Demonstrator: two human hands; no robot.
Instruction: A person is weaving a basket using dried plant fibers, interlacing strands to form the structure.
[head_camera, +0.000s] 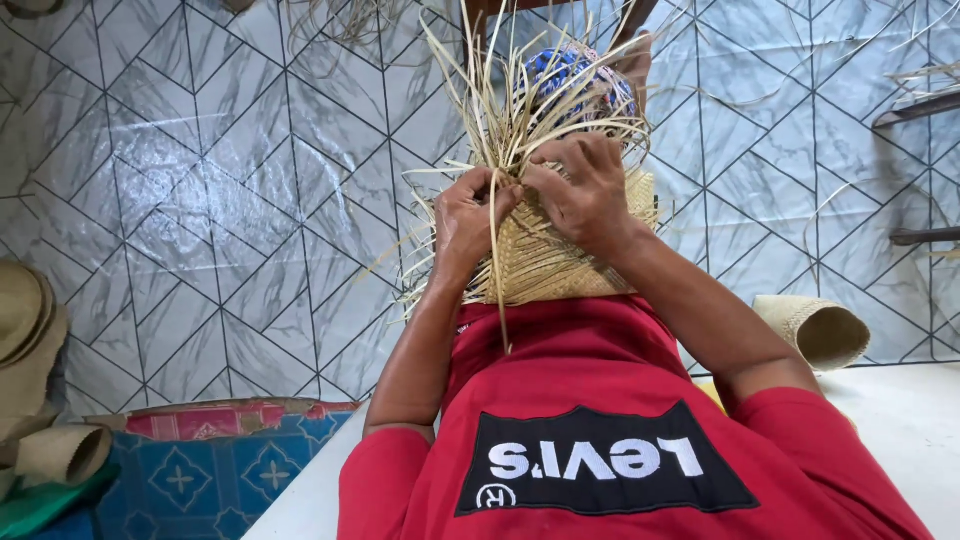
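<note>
I look down at my two hands, and both are busy on the woven straw piece (545, 262), which stands in front of my red shirt (590, 420), over my lap. My left hand (468, 215) is closed on a few loose straw strips (500, 110) at the upper left edge of the woven piece, the fingers pinching them together. My right hand (585, 190) lies just beside it, on top of the same edge, fingers curled narrow around other strips; the two hands are almost touching.

I judge the woven piece to be very light and a little springy. The finished part looks flat and fairly stiff, while the free strips above it fan out and bend easily. They seem thin and dry, so I think they could split or crease if pulled hard. The best place to hold it seems to be where the weave ends and the free strips begin, as the hands do now.

Behind the woven piece there is a blue patterned ball or bundle (570, 80); I cannot tell what it is. The floor (200, 200) beyond has pale marble-like tiles with dark diagonal lines. To the right of the woven piece lies a rolled mat (815, 330), at the edge of a white surface (900, 420). Far to the left are other rolled and stacked woven things (40, 380), and a blue patterned cloth (200, 470).
</note>
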